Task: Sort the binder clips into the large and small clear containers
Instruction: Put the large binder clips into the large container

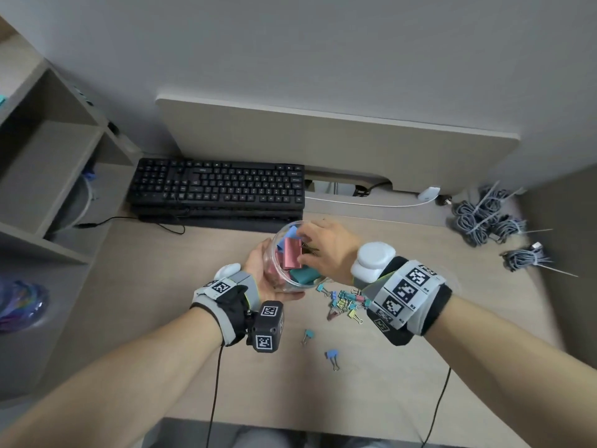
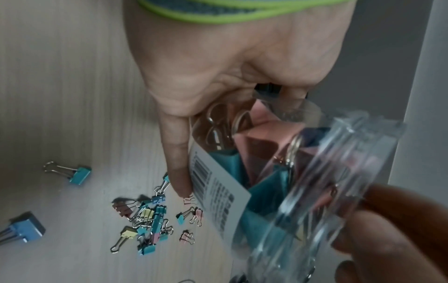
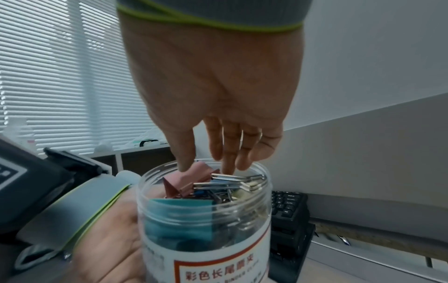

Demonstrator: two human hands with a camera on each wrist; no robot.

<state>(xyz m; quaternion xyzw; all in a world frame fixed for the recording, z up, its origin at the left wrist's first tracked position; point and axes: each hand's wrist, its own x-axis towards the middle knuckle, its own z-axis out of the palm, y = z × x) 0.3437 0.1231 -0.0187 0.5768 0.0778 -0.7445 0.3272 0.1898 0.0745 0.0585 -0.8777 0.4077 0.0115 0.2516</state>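
My left hand (image 1: 258, 265) grips a clear labelled jar (image 1: 275, 273), tilted above the desk and holding several large pink, teal and blue binder clips. My right hand (image 1: 307, 250) is at the jar's mouth and pinches a large pink clip (image 1: 292, 253) between thumb and fingers. In the right wrist view the fingertips (image 3: 227, 169) touch the pink clip (image 3: 194, 172) at the rim of the jar (image 3: 206, 220). A pile of small coloured clips (image 1: 344, 302) lies under my right wrist. A teal clip (image 1: 308, 335) and a blue clip (image 1: 332, 355) lie apart, nearer me.
A black keyboard (image 1: 216, 185) lies just behind the jar. Bundled grey cables (image 1: 491, 215) lie at the desk's right end, beside a white plug (image 1: 428, 193). An open shelf unit (image 1: 48, 156) stands on the left. Bare desk lies left of my forearm.
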